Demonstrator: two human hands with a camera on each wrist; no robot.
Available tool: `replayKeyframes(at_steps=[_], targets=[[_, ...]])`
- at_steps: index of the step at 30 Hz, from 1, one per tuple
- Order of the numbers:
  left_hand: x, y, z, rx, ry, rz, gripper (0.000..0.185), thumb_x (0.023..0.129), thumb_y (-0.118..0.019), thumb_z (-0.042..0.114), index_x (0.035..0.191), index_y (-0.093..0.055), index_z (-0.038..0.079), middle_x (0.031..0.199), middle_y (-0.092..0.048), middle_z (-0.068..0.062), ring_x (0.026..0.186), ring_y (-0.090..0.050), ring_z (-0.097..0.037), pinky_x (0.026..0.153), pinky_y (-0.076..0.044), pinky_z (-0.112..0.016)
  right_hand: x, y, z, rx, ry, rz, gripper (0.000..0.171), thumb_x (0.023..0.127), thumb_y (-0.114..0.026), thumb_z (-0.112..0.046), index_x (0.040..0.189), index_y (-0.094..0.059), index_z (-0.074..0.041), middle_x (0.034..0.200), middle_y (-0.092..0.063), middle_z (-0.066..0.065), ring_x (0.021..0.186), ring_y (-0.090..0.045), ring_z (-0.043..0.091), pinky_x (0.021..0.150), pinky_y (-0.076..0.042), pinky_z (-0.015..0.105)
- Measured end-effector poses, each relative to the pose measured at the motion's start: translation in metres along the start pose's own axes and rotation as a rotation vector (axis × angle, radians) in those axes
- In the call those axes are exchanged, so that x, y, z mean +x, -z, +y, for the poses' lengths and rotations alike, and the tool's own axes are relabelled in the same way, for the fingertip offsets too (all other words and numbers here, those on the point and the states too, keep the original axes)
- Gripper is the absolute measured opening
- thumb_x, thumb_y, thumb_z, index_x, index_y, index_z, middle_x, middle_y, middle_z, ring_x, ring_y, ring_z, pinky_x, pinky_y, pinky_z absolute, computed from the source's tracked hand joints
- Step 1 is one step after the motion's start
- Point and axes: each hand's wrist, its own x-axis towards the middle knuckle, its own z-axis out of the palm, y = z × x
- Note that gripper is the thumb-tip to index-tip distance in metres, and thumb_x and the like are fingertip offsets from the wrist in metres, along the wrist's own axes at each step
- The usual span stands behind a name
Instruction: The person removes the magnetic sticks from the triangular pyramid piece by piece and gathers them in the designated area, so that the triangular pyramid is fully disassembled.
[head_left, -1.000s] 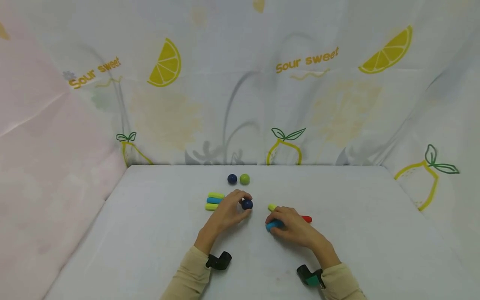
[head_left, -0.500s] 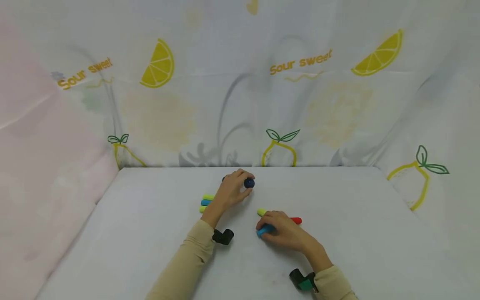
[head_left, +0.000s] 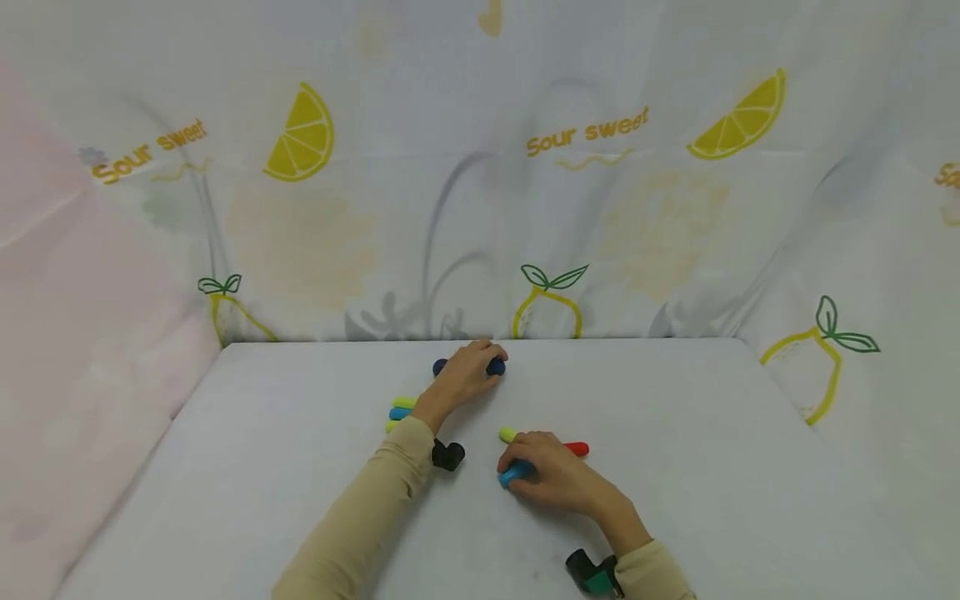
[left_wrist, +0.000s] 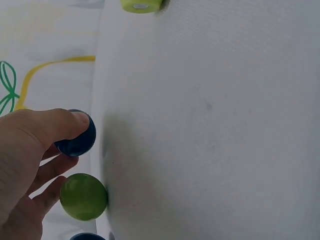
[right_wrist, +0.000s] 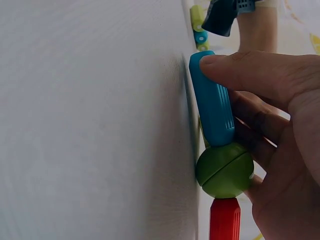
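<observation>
At the far side of the table my left hand (head_left: pixel 463 372) pinches a dark blue ball (left_wrist: pixel 77 135) between thumb and fingers. A green ball (left_wrist: pixel 84 197) sits right beside these fingers in the left wrist view; a second dark blue ball (head_left: pixel 440 367) shows past the hand. Nearer, my right hand (head_left: pixel 558 477) grips a light blue rod (right_wrist: pixel 212 100), thumb on its upper end. The rod's other end meets a grooved green ball (right_wrist: pixel 225 170), which a red rod (right_wrist: pixel 225 220) also meets. A yellow-green rod (head_left: pixel 507 434) pokes out beyond the right hand.
Left of centre, yellow-green and blue rods (head_left: pixel 402 413) lie side by side, partly behind the left forearm. The white table (head_left: pixel 675 467) ends at a fabric backdrop (head_left: pixel 420 208) printed with lemons. A black wrist camera (head_left: pixel 450 456) is on the left wrist.
My left hand has carried the dark blue ball away from me to the balls at the back, then lowered slightly. The right hand keeps its grip; the head view has shifted a little.
</observation>
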Motion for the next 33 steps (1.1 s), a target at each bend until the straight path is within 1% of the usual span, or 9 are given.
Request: replayKeyframes(at_steps=[7, 11, 15, 17, 20, 23, 28, 31, 33], targets=[[0.003, -0.002, -0.002, 0.02, 0.023, -0.041, 0.03, 0.086, -0.068, 0.01, 0.115, -0.061, 0.01, 0.117, -0.057, -0.009, 0.11, -0.056, -0.026, 0.093, -0.047, -0.038, 0.0, -0.002, 0.0, -0.017, 0.01, 0.018, 0.01, 0.087, -0.068, -0.021, 0.096, -0.065, -0.021, 0.095, -0.06, -0.014, 0.097, -0.054, 0.003, 0.102, -0.039, 0.039], [-0.003, 0.002, 0.002, 0.052, 0.006, 0.003, 0.034, 0.084, -0.071, 0.012, 0.117, -0.061, 0.012, 0.12, -0.056, -0.007, 0.114, -0.054, -0.026, 0.095, -0.046, -0.041, 0.0, -0.004, 0.001, -0.026, 0.024, 0.041, 0.008, 0.088, -0.066, -0.023, 0.096, -0.065, -0.021, 0.094, -0.059, -0.014, 0.096, -0.054, 0.003, 0.1, -0.039, 0.037], [-0.019, 0.007, 0.013, -0.019, -0.047, 0.046, 0.031, 0.086, -0.066, 0.004, 0.115, -0.063, 0.012, 0.118, -0.056, -0.006, 0.111, -0.055, -0.024, 0.091, -0.047, -0.04, 0.0, -0.003, 0.001, -0.026, 0.028, 0.046, 0.007, 0.09, -0.064, -0.025, 0.096, -0.065, -0.022, 0.093, -0.059, -0.016, 0.095, -0.054, 0.003, 0.099, -0.04, 0.037], [-0.03, 0.008, 0.02, -0.106, -0.088, -0.016, 0.034, 0.086, -0.06, -0.002, 0.117, -0.062, 0.012, 0.118, -0.057, -0.005, 0.108, -0.055, -0.022, 0.09, -0.047, -0.037, 0.0, -0.002, 0.001, -0.024, 0.037, 0.053, 0.006, 0.09, -0.064, -0.025, 0.095, -0.065, -0.022, 0.093, -0.059, -0.017, 0.094, -0.055, 0.003, 0.099, -0.04, 0.038], [-0.046, 0.007, 0.031, -0.234, -0.138, -0.189, 0.043, 0.083, -0.056, -0.005, 0.123, -0.059, 0.011, 0.119, -0.058, -0.004, 0.105, -0.055, -0.018, 0.09, -0.046, -0.032, 0.0, 0.001, 0.002, -0.016, 0.036, 0.07, 0.005, 0.09, -0.064, -0.024, 0.095, -0.065, -0.022, 0.091, -0.06, -0.019, 0.094, -0.055, 0.003, 0.099, -0.04, 0.041], [-0.06, 0.001, 0.036, -0.263, -0.137, -0.279, 0.039, 0.086, -0.061, 0.004, 0.124, -0.059, 0.013, 0.117, -0.06, -0.001, 0.105, -0.054, -0.013, 0.093, -0.044, -0.028, 0.001, 0.004, 0.003, 0.014, 0.04, 0.085, 0.005, 0.089, -0.065, -0.022, 0.094, -0.065, -0.022, 0.091, -0.061, -0.017, 0.095, -0.057, 0.003, 0.102, -0.038, 0.045], [-0.078, -0.006, 0.038, -0.193, -0.044, -0.168, 0.021, 0.087, -0.066, 0.015, 0.108, -0.066, 0.015, 0.102, -0.064, 0.003, 0.094, -0.058, -0.011, 0.084, -0.048, -0.025, 0.005, 0.009, 0.006, -0.028, 0.104, 0.239, 0.002, 0.089, -0.066, -0.019, 0.091, -0.065, -0.018, 0.087, -0.063, -0.011, 0.087, -0.059, 0.004, 0.1, -0.037, 0.052], [-0.09, -0.005, 0.039, -0.213, 0.037, -0.125, 0.019, 0.086, -0.068, 0.014, 0.104, -0.067, 0.014, 0.098, -0.065, 0.002, 0.09, -0.06, -0.012, 0.081, -0.049, -0.026, 0.002, 0.013, 0.005, -0.057, -0.035, 0.389, 0.008, 0.087, -0.069, -0.021, 0.085, -0.062, -0.017, 0.077, -0.057, -0.009, 0.073, -0.054, 0.007, 0.083, -0.045, 0.038], [-0.098, -0.004, 0.04, -0.238, 0.082, -0.11, 0.019, 0.085, -0.069, 0.013, 0.104, -0.067, 0.013, 0.097, -0.066, 0.001, 0.088, -0.06, -0.013, 0.079, -0.049, -0.026, -0.002, 0.016, 0.003, -0.021, -0.215, 0.391, 0.017, 0.086, -0.069, -0.029, 0.08, -0.058, -0.018, 0.071, -0.052, -0.008, 0.065, -0.048, 0.009, 0.067, -0.043, 0.028]])
